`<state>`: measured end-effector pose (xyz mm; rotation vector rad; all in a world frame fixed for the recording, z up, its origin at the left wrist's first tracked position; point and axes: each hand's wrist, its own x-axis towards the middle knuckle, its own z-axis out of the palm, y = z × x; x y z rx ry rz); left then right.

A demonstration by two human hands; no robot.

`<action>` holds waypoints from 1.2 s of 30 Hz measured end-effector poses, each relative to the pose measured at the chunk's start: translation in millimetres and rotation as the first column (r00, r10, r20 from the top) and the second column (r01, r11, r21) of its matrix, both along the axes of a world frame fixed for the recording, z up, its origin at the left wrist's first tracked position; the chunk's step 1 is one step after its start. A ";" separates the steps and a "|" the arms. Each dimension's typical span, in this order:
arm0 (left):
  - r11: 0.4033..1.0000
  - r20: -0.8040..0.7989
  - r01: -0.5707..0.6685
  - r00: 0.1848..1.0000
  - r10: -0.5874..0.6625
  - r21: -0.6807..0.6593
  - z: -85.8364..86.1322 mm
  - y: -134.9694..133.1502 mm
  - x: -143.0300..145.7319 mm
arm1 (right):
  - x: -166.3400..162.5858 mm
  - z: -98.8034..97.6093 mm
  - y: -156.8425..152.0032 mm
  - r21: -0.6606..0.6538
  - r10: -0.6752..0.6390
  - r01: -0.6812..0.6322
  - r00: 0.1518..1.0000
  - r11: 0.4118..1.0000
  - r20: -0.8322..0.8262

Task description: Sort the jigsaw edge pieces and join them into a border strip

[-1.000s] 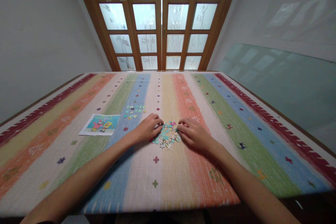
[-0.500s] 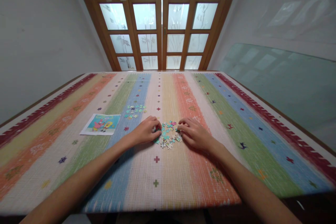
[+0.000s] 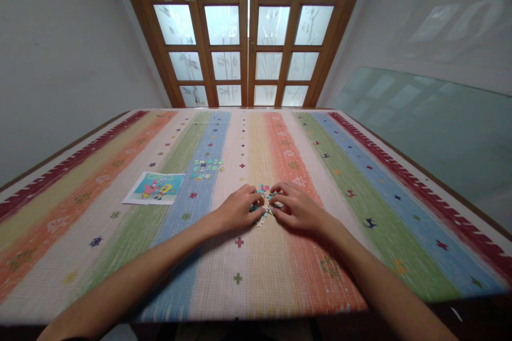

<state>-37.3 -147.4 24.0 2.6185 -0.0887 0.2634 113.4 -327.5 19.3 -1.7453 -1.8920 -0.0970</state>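
Biggest risk here, I'd say, is the hands sweeping stuff around by accident. The left hand (image 3: pixel 241 209) and right hand (image 3: pixel 296 208) are crowding in on a loose pile of jigsaw pieces (image 3: pixel 266 213) from both sides, so if either one drags sideways, bits could get scattered across the cloth (image 3: pixel 328 266) or end up under a palm. They look small and thin too, so a fingertip could easily push down on two at once and bring the wrong one along, or flip a piece face down. The cloth has loads of little printed motifs, and a stray piece might get lost against those

As for where things sit: the pile is right between the two hands on the worktop (image 3: pixel 216 277), with some pieces poking out past the fingertips on the far side and a few on the near side. Part of it is hidden by the left fingers. Both hands are half curled, thumbs lower than the fingers, palms down-ish. Teal bits show in the left hand's curl, but can't tell if either hand is actually pinching a piece or just touching

Off to the left and farther out there's a smaller spread of pieces (image 3: pixel 206 176), well apart from the pile, and left of that a printed cartoon picture (image 3: pixel 156 189) lying flat, nowhere near the fingers
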 end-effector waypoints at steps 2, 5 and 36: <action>1.000 -0.003 -0.020 1.000 0.020 -0.007 -2.2 -2.8 1.8 | 0.3 -0.2 -0.2 -0.009 -0.002 0.002 1.000 1.000 -0.002; 0.999 -0.014 -0.029 0.999 0.028 -0.034 -2.8 -5.2 3.8 | 0.3 -0.2 -0.1 -0.018 -0.003 0.003 1.000 1.000 0.007; 0.855 0.146 -0.509 0.857 0.494 0.094 -6.4 111.3 -33.9 | -1.5 1.3 1.2 -0.032 0.006 -0.005 0.999 0.999 0.036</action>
